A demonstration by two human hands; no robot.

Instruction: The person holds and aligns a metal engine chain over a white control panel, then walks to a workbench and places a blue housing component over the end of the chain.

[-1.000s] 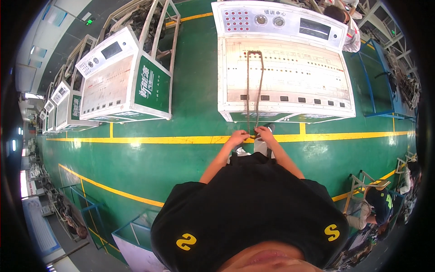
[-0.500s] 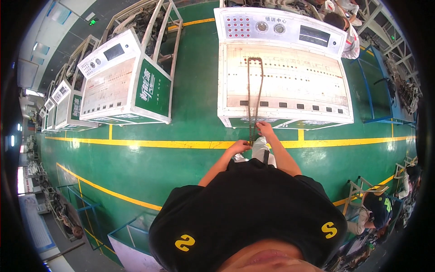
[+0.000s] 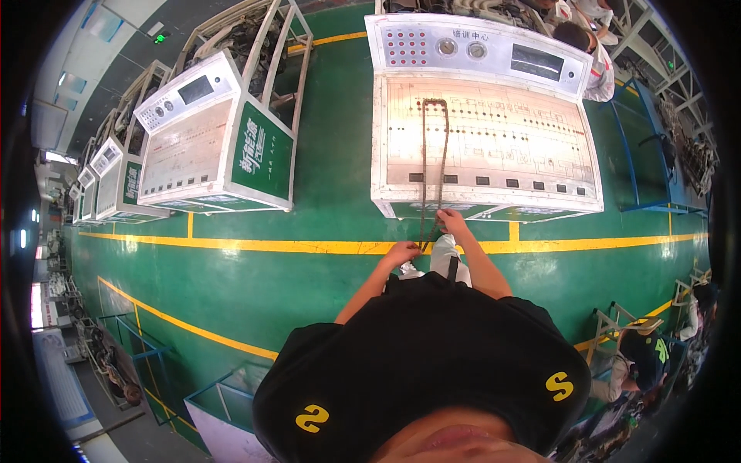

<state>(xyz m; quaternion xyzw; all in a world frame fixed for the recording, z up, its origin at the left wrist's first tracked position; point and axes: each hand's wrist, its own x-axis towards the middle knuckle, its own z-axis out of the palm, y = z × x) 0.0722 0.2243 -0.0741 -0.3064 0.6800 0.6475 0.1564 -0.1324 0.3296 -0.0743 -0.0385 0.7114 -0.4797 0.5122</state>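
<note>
A long dark link chain (image 3: 444, 154) lies in a narrow loop down the sloping white panel (image 3: 509, 162) of the console in front of me. Its upper end lies across the row of small sockets near the top of that panel. Both strands hang over the panel's near edge toward my hands. My right hand (image 3: 450, 222) is closed on the right strand just below that edge. Lower and further left, my left hand (image 3: 404, 251) pinches the bottom of the chain. Fingertips of both hands are small and partly hidden.
A second console (image 3: 193, 139) of the same kind stands to the left, with more beyond it. A blue metal stand (image 3: 629, 154) is at right. People (image 3: 594, 62) are behind the console, and a seated person (image 3: 641, 359) is at lower right. Yellow lines (image 3: 309, 246) cross the green floor.
My left hand has shifted slightly to the left and down, drawing the lower part of the chain that way. My right hand stays almost in place.
</note>
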